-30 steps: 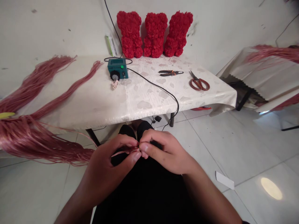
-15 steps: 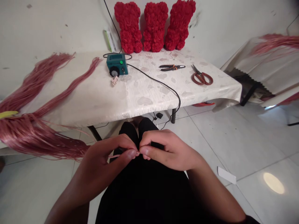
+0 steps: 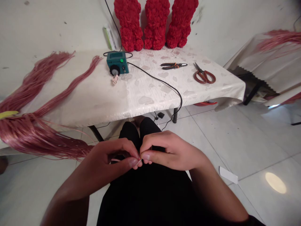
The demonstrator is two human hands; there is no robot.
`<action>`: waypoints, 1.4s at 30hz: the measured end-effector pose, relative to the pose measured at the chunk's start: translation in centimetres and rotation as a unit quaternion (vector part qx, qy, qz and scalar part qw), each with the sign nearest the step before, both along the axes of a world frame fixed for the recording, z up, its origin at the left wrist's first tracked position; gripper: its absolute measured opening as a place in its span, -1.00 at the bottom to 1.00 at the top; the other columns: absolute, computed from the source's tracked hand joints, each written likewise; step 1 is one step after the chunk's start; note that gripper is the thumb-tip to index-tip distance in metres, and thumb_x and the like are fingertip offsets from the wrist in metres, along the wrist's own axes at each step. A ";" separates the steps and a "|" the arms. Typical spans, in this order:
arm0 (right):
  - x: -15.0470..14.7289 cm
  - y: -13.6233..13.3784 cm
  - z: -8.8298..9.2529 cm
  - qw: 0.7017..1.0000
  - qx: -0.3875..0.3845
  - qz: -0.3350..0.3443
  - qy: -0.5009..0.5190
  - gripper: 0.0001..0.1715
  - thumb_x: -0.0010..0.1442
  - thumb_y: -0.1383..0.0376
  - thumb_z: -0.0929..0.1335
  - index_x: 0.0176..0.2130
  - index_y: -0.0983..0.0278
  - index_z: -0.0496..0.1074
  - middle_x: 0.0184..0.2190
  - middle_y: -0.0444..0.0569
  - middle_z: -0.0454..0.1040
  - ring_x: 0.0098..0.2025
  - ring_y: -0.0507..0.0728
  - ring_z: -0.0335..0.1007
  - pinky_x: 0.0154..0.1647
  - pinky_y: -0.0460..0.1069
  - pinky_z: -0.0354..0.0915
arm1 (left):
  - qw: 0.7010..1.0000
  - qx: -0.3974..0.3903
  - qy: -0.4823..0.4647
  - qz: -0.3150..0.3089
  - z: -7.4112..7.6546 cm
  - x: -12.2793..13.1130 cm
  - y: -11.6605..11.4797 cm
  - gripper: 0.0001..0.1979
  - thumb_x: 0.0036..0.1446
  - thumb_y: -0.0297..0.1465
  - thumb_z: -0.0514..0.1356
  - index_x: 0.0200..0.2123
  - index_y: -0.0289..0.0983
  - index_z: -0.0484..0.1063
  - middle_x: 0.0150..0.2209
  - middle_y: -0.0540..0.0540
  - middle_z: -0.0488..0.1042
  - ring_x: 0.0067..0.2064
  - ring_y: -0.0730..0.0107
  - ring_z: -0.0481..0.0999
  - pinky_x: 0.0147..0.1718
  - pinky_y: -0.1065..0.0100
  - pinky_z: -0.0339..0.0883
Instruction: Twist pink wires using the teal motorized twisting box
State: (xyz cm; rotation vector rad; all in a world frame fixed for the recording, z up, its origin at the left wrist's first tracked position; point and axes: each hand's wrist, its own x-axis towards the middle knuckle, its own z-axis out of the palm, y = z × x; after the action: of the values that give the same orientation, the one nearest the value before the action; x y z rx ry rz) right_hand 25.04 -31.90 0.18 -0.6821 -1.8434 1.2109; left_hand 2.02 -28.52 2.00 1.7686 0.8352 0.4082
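Above my lap, my left hand and my right hand meet fingertip to fingertip. Both are closed in a pinch on a thin pink wire; one stretch of it shows behind the left thumb and a short end shows between the fingertips. Most of the wire is hidden by the fingers. To the left, a thick bundle of similar pink wires hangs over the table edge, a yellow band lying across it. A thinner bunch stretches over the tabletop.
On the covered table stand a teal box with a black knob and three red flower-covered figures. Wire strippers and brown-handled scissors lie at the right. A black cable runs over the front edge.
The left fingertips have shifted slightly and the left thumb is a little lower, so more of the wire's short end shows. Both hands keep their pinch. The view has tilted slightly.
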 end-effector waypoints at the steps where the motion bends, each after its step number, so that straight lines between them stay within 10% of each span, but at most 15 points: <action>1: 0.0 0.0 0.0 1.000 -0.001 -0.004 0.001 -0.90 0.33 0.44 0.37 -0.26 0.36 0.50 -0.39 -0.14 0.51 -0.34 -0.08 0.42 -0.27 -0.17 0.34 | 1.000 0.009 0.003 0.007 0.1 0.0 -0.1 -0.93 0.21 -0.35 0.29 -0.34 -0.08 0.57 -0.34 0.10 0.62 -0.30 0.50 0.63 -0.32 0.55 0.42; 18: -0.3 -0.3 0.0 0.988 0.042 -0.140 -0.038 -0.84 0.32 0.34 0.38 -0.35 0.32 0.46 -0.48 -0.19 0.37 -0.43 -0.07 0.28 -0.38 -0.14 0.24 | 0.928 0.355 0.076 0.087 0.4 1.0 -1.7 -0.95 0.27 -0.40 0.22 -0.26 -0.11 0.45 -0.32 0.16 0.58 -0.40 0.56 0.54 -0.39 0.54 0.39; 29: -1.1 -0.6 -0.2 0.962 0.155 -0.223 0.009 -0.86 0.28 0.36 0.38 -0.36 0.27 0.45 -0.56 -0.21 0.32 -0.52 -0.05 0.24 -0.48 -0.10 0.21 | 0.902 0.419 0.000 0.108 0.7 1.7 -1.9 -0.94 0.28 -0.42 0.22 -0.26 -0.13 0.41 -0.37 0.09 0.55 -0.49 0.59 0.46 -0.47 0.57 0.39; 42: -0.9 -0.8 0.0 0.968 0.102 -0.226 0.031 -0.93 0.28 0.33 0.39 -0.20 0.26 0.50 -0.47 -0.18 0.39 -0.42 -0.02 0.38 -0.38 -0.10 0.35 | 0.915 0.385 -0.006 0.123 0.7 1.4 -2.2 -0.95 0.28 -0.41 0.23 -0.25 -0.14 0.42 -0.35 0.10 0.56 -0.44 0.64 0.48 -0.45 0.69 0.40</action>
State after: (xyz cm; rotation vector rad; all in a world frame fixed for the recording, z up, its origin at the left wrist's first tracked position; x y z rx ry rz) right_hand 24.13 -32.70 0.17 -0.8772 -1.6138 0.7264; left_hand 3.38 -30.72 2.69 2.3763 0.9664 1.0207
